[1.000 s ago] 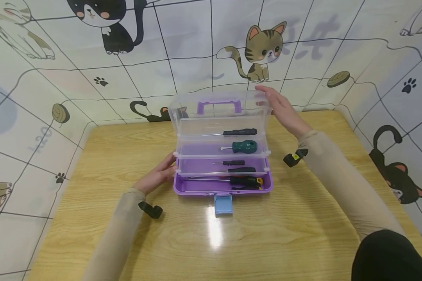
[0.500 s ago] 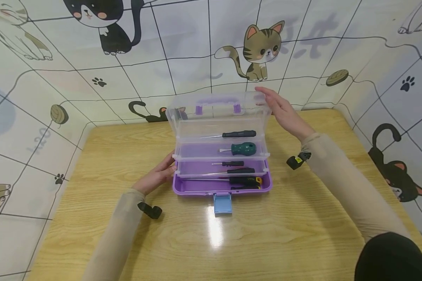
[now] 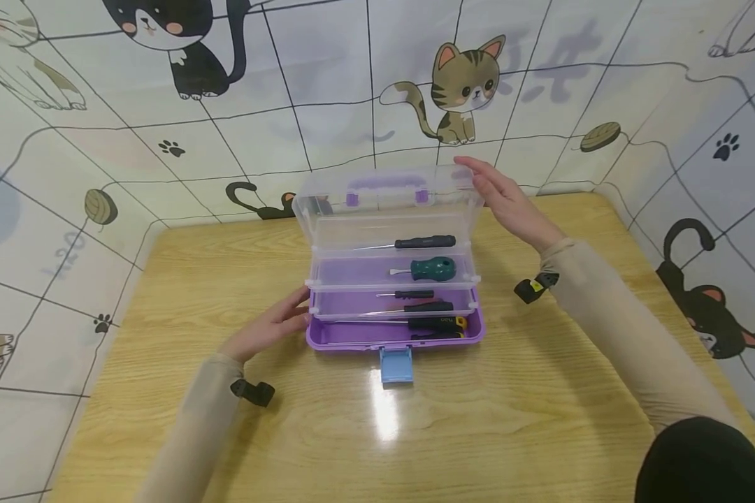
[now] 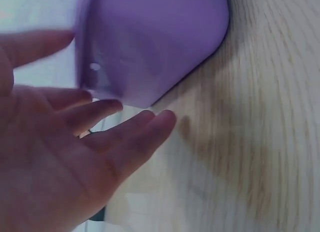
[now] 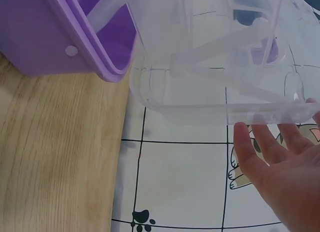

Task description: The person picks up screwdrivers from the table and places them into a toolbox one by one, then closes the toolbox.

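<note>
A purple toolbox point(image 3: 396, 344) stands on the table with its clear lid point(image 3: 440, 178) raised and its trays spread in tiers. In the trays are a long black screwdriver point(image 3: 424, 242), a stubby green screwdriver point(image 3: 434, 268) and smaller black ones. A screwdriver with a black and yellow handle point(image 3: 434, 323) lies in the base. My left hand point(image 3: 267, 328) is beside the left wall, fingers extended; in the left wrist view its fingertips are close to the box, contact unclear. At the lid's upper right corner, my right hand point(image 3: 509, 202) touches the rim with fairly straight fingers.
The light blue latch point(image 3: 396, 365) hangs down in front of the box. Behind the wooden table point(image 3: 478, 433) rises a cat-print cloth point(image 3: 327, 133), which also lines both sides. A black round shape point(image 3: 698, 461) covers the lower right corner.
My left hand has drawn slightly left, off the box's side. The purple lid handle has swung back behind the lid. My right hand stays at the lid corner.
</note>
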`<control>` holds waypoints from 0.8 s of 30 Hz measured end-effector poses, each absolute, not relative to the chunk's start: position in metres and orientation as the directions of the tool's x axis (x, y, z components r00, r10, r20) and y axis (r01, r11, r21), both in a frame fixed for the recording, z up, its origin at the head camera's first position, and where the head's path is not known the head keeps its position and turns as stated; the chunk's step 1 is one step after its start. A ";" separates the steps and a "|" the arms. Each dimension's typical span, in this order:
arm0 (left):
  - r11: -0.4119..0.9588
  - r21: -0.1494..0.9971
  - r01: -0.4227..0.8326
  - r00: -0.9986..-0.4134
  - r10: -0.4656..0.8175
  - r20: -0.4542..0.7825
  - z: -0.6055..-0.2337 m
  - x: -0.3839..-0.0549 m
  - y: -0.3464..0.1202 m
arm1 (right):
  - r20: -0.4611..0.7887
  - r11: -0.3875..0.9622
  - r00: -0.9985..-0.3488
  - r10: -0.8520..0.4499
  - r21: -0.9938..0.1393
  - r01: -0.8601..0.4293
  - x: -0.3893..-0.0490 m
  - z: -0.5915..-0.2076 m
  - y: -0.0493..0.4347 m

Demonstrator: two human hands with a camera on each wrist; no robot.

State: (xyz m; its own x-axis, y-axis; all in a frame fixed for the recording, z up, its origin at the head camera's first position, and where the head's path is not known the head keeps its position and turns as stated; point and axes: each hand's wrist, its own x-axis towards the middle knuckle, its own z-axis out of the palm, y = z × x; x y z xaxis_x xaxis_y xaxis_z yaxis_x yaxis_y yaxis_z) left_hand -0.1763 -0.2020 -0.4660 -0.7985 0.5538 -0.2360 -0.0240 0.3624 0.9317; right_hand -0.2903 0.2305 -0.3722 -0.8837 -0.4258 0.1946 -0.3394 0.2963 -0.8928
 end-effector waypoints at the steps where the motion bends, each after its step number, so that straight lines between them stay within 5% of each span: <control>1: 0.356 0.934 -0.006 -0.791 0.570 -0.223 -0.465 -0.173 -0.203 | 0.186 0.301 -0.883 -0.431 -0.893 -0.335 -0.291 -0.371 0.231; 7: 0.325 0.945 0.046 -0.746 0.640 -0.184 -0.464 -0.163 -0.198 | 0.136 0.313 -0.874 -0.466 -0.899 -0.307 -0.291 -0.364 0.235; 24: 0.350 0.932 0.096 -0.810 0.572 -0.131 -0.467 -0.159 -0.193 | 0.208 0.240 -0.840 -0.501 -0.899 -0.366 -0.276 -0.369 0.244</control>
